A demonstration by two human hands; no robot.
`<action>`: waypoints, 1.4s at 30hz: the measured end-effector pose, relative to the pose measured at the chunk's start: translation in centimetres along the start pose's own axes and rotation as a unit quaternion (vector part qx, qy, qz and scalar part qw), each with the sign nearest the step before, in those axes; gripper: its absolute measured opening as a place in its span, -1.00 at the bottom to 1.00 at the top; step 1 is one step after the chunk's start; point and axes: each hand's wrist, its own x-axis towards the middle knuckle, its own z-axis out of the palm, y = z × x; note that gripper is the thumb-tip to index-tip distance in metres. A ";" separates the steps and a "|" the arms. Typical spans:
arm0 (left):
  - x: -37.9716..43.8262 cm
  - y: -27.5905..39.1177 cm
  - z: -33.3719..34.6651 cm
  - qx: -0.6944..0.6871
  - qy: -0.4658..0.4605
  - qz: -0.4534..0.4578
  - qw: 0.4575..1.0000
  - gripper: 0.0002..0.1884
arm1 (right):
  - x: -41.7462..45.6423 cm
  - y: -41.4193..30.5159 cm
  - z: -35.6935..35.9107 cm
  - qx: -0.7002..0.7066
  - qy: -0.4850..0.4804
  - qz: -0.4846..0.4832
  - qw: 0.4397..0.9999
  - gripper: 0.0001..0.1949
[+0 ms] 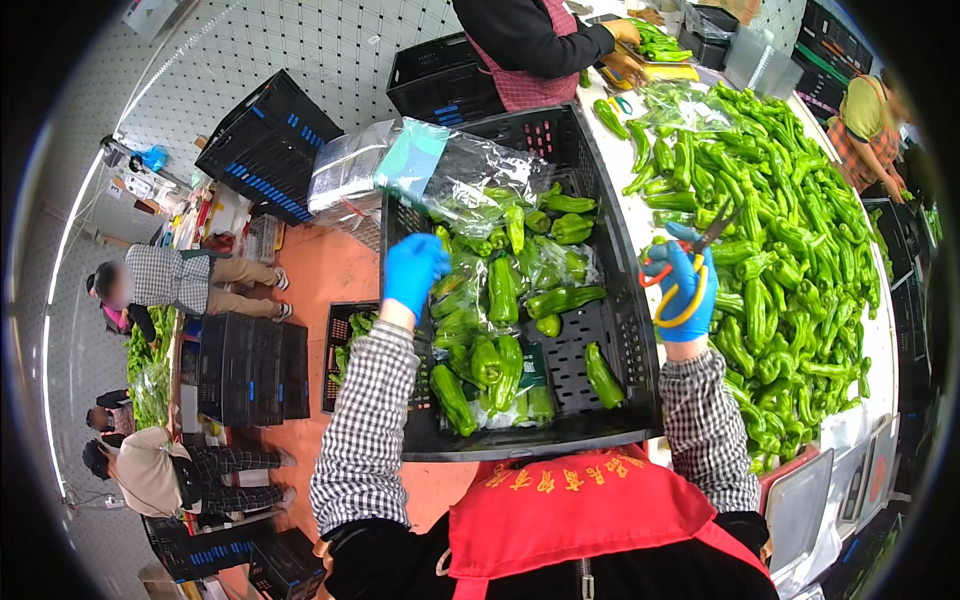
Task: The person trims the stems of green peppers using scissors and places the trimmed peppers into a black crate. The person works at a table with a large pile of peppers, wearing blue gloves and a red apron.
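Note:
My right hand [684,289], in a blue glove, holds scissors [716,229] with red and yellow handles, blades pointing up and right, at the edge of the pepper pile. My left hand [415,274], also gloved in blue, is closed over the left side of a black plastic crate [637,322]; whether it holds anything is hidden. Loose green peppers [502,289] and clear plastic bags of peppers [457,322] lie in the crate. Clear bags [487,176] with a teal printed part drape over its far left corner. Green peppers [780,300] are heaped on the white table [881,337] at right.
A co-worker [525,45] handles peppers on a scale [667,71] at the table's far end. Black crates [266,142] are stacked at upper left, and a smaller crate [330,375] is left of mine. Other people stand farther off. A tray [799,510] leans at lower right.

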 end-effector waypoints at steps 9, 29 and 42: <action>-5.6 -2.6 13.2 0.648 -0.228 0.213 0.695 -0.58 | -3.1 -2.9 0.3 -0.032 -0.031 -0.006 0.999 -0.68; -10.7 2.7 8.3 0.338 -0.038 0.301 0.891 -0.50 | -5.2 0.4 1.4 -0.127 -0.134 0.092 0.978 -0.63; -15.5 10.3 -5.1 0.253 0.317 0.365 0.838 -0.54 | -5.3 0.4 1.6 -0.098 -0.117 0.098 0.983 -0.65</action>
